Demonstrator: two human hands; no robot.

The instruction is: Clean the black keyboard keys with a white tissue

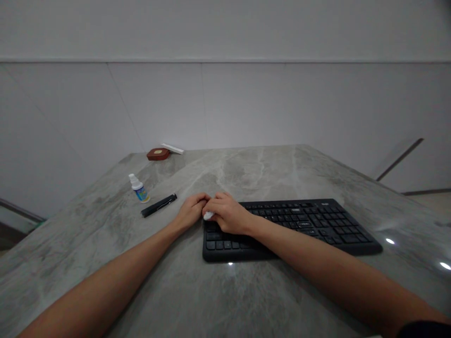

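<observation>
Head view: white wad (208, 216) is held by right hand (229, 213) over keyboard (310, 218), work seemingly unfinished; grip of left hand (190, 209) unclear.

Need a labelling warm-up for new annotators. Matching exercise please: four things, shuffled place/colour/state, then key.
Column 1
1. Keyboard
2. Small bottle
3. Small case
4. Right hand

Column 2
A. Reddish-brown, near the far edge of the table
B. At the keyboard's left end, a white item at its fingers
C. Black, partly covered by the right forearm
D. White top, blue-and-yellow label

Pairs: 1-C, 2-D, 3-A, 4-B
</observation>
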